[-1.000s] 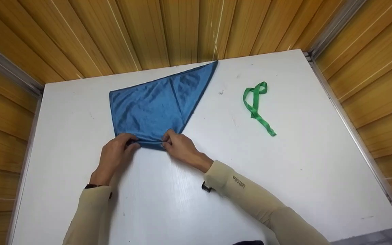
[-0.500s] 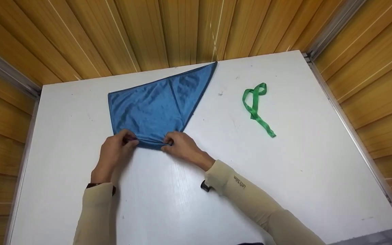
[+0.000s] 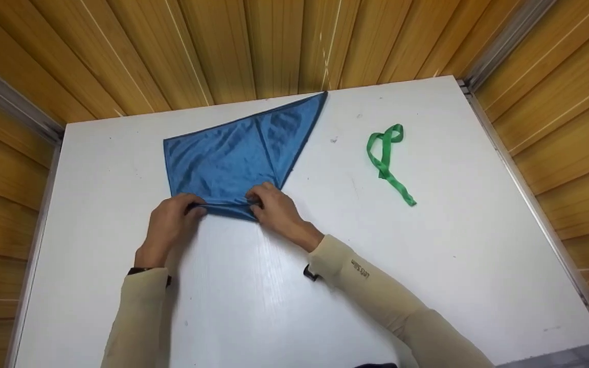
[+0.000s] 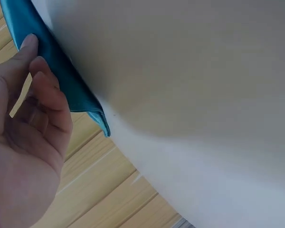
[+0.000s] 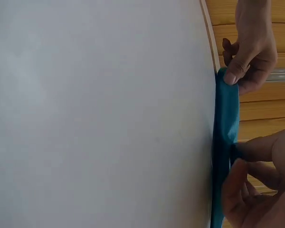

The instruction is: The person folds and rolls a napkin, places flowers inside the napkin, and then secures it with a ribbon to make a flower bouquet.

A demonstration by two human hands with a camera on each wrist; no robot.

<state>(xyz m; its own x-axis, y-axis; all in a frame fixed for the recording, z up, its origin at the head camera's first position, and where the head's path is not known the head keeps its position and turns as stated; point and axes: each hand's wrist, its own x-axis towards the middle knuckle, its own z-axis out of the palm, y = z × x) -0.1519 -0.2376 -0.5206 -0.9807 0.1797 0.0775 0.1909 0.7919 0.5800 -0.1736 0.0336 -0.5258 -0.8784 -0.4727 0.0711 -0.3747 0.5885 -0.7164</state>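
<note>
A shiny blue satin cloth (image 3: 223,158) lies folded flat on the white table, its pointed corner reaching the far edge. Along its near edge runs a narrow raised fold. My left hand (image 3: 169,220) pinches the left end of this fold between thumb and fingers. At the right end, my right hand (image 3: 278,210) pinches the fold the same way. In the left wrist view the thumb (image 4: 29,42) presses on the cloth (image 4: 61,71), with the fingertips close beside it. From the right wrist, both hands show along the rolled strip of cloth (image 5: 225,114).
A green ribbon (image 3: 385,153) lies loosely looped on the table (image 3: 453,255) to the right of the cloth. Wood-look panel walls (image 3: 274,46) stand right behind the far edge and at both sides.
My right hand has shifted slightly away from me and to the right, lifting its end of the fold farther over the cloth. The left hand has moved a little forward. The ribbon stays put.
</note>
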